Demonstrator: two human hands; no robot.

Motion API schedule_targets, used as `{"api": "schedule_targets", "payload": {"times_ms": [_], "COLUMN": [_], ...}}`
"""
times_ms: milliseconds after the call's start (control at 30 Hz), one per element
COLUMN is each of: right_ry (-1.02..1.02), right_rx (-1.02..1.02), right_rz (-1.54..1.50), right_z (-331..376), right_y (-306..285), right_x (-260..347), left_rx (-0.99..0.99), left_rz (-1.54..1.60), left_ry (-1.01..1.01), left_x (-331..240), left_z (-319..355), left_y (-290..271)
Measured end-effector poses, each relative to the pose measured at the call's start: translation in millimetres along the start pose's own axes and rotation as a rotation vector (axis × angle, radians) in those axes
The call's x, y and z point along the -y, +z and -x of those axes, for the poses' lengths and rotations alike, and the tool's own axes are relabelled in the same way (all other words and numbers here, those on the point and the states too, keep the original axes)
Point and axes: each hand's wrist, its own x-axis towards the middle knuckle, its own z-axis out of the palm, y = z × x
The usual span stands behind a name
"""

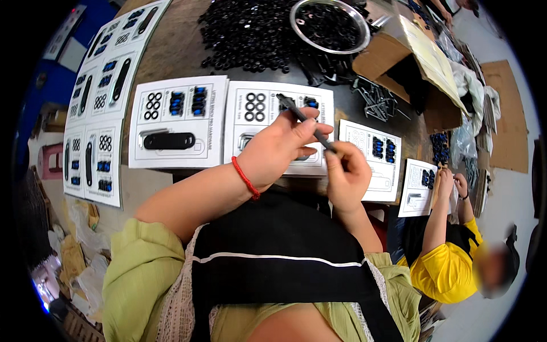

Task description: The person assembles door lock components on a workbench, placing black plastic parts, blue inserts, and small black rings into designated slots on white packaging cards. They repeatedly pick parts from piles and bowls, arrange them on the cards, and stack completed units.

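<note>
A slim dark grey rod (312, 130) slants between my two hands above a hardware card. My left hand (272, 149), with a red cord on its wrist, holds the rod's middle between thumb and fingers. The rod's lower end is pinched by my right hand (351, 175). Under them lies the white printed card (263, 90), bearing black rings (254, 107) and dark bolts with blue bands (311, 102); my left hand hides part of it. Left of this one, another card (137, 128) carries rings, blue-banded bolts, an L-shaped key and a black flat bar (169, 141).
Several filled cards (97, 125) lie at the far left. Behind are heaped black nuts (245, 34), a metal bowl (294, 28) of black parts, loose bolts (376, 102) and a cardboard box (379, 48). Another card (342, 131) lies right, near a co-worker in a yellow sleeve (447, 273).
</note>
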Motion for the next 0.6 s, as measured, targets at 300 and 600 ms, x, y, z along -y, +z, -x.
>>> {"api": "schedule_targets", "payload": {"times_ms": [300, 600], "right_ry": [-0.168, 0.371], "right_rx": [0.406, 0.213], "right_rz": [0.145, -0.303], "right_z": [-1.0, -5.6], "right_y": [10.1, -3.5], "right_x": [18.1, 18.8], "left_rx": [0.028, 0.123], "left_rz": [0.152, -0.110], "left_ry": [0.110, -0.180], "left_x": [-2.3, -3.2], "left_z": [30.2, 38.6], "left_y": [-19.7, -26.0]}}
